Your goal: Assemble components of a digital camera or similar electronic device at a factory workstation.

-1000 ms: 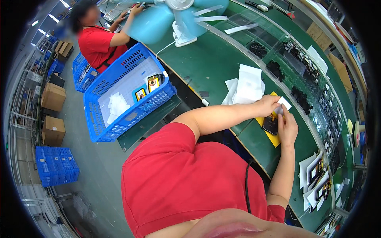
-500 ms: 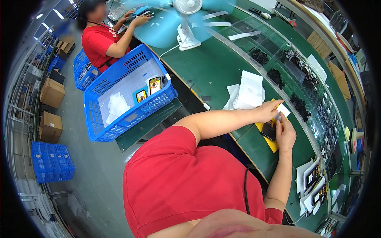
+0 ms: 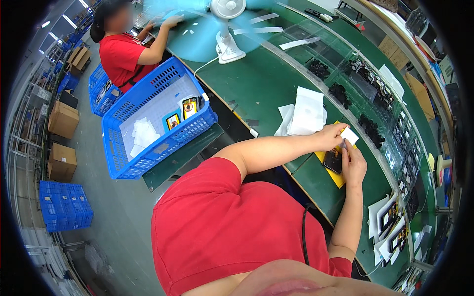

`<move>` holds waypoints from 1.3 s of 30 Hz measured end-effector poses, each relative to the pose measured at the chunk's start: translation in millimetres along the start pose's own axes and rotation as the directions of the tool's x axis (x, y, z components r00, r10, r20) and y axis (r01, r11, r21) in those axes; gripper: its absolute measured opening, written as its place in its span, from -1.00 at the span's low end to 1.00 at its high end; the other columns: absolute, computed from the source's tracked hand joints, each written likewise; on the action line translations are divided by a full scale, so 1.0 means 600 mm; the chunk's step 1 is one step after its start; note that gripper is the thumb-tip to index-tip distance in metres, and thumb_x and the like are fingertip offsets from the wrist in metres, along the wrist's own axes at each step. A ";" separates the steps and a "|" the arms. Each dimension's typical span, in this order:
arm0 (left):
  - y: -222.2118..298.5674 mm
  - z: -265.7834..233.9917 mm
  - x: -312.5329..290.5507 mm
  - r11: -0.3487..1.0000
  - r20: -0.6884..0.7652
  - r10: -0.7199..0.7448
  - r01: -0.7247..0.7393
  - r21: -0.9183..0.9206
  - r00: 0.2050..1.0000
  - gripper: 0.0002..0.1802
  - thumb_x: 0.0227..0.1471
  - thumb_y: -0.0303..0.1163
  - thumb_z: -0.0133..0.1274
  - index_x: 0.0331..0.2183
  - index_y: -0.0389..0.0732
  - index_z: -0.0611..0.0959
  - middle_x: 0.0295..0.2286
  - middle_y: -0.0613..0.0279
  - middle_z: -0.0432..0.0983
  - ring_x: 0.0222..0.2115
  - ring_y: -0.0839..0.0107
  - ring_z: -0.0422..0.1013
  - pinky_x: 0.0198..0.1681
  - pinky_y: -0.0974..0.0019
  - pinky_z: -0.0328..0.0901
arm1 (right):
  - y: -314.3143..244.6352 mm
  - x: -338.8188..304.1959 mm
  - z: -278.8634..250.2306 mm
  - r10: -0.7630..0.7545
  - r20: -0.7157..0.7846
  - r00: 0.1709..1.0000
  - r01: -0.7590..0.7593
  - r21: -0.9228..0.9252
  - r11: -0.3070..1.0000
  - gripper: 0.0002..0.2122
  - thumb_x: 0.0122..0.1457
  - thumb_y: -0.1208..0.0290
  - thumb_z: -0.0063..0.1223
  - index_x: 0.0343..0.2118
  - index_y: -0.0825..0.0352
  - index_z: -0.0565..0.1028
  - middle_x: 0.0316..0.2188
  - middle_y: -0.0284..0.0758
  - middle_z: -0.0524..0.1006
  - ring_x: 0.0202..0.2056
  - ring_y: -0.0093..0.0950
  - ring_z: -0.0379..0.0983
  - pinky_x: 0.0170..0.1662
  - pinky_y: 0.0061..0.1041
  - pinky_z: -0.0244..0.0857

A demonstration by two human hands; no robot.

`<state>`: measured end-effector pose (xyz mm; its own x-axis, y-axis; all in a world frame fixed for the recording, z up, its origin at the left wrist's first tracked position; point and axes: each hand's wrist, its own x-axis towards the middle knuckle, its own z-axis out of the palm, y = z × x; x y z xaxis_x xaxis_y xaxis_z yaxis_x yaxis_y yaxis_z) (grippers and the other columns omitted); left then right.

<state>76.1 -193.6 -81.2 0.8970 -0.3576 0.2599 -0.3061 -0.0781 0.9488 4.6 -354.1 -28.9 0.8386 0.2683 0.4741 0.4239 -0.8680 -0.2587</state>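
A small white piece of paper or card (image 3: 349, 135) is raised between my two hands over the bench. My left hand (image 3: 330, 137) pinches its far left edge with bent fingers. From the near side, the fingertips of my right hand (image 3: 354, 166) close on its lower edge. Under my hands lies a black, phone-like device (image 3: 333, 161) with a glossy face. It rests on a yellow pad or sheet (image 3: 339, 179), partly covered by my fingers. Left of my left hand, a stack of white sheets (image 3: 307, 112) lies on the green bench (image 3: 276, 93).
A blue crate (image 3: 111, 148) at left holds white papers and boxed items. Clear trays (image 3: 368, 106) with small dark parts line the bench's far side. A clip fan (image 3: 228, 47) spins at the back. More papers and devices (image 3: 387, 227) lean at right. A co-worker (image 3: 121, 52) sits at far left.
My fingers have shifted slightly on the white piece, which stays in nearly the same place. The co-worker's hands have moved away from the dark item they held. The whole view has shifted a little.
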 end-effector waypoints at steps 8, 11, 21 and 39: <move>-0.023 0.006 0.004 0.997 -0.044 -0.013 0.016 0.071 0.999 -0.59 0.04 -0.48 -0.02 -0.05 -0.42 0.42 -0.37 -0.09 0.57 -0.32 0.18 0.53 -0.26 0.18 0.38 | 0.002 0.000 0.000 0.000 -0.007 1.000 0.000 0.030 1.000 -0.74 0.16 0.39 0.12 -0.07 0.15 0.60 -0.56 -0.30 0.48 -0.52 -0.36 0.47 -0.42 -0.38 0.37; -0.022 0.005 0.005 0.997 -0.039 -0.007 0.010 0.080 0.999 -0.60 0.05 -0.46 0.00 -0.07 -0.43 0.43 -0.37 -0.09 0.57 -0.33 0.19 0.53 -0.26 0.19 0.38 | -0.001 0.001 -0.004 0.001 -0.001 1.000 -0.001 0.019 1.000 -0.75 0.17 0.40 0.12 -0.07 0.16 0.60 -0.56 -0.30 0.48 -0.53 -0.36 0.46 -0.42 -0.38 0.37; -0.006 0.001 0.001 0.996 -0.036 -0.032 0.035 0.081 0.999 -0.65 0.04 -0.45 0.00 -0.12 -0.40 0.44 -0.39 -0.08 0.56 -0.35 0.15 0.53 -0.28 0.17 0.37 | 0.001 -0.001 -0.002 0.010 0.011 1.000 -0.011 0.024 1.000 -0.74 0.17 0.40 0.12 -0.07 0.15 0.61 -0.55 -0.31 0.47 -0.53 -0.36 0.46 -0.40 -0.39 0.37; 0.001 -0.006 0.002 1.000 0.015 -0.023 0.022 0.019 1.000 -0.67 0.03 -0.51 -0.06 -0.12 -0.38 0.44 -0.44 0.05 0.56 -0.43 0.33 0.49 -0.35 0.25 0.35 | 0.006 0.001 -0.001 0.014 -0.004 1.000 -0.014 0.031 0.999 -0.78 0.16 0.36 0.13 -0.11 0.12 0.62 -0.55 -0.31 0.46 -0.50 -0.32 0.47 -0.40 -0.36 0.38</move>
<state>78.3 -191.0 -79.6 0.8986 -0.3701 0.2356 -0.2919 -0.1036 0.9508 6.2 -357.4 -29.1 0.8434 0.2543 0.4733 0.4224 -0.8582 -0.2917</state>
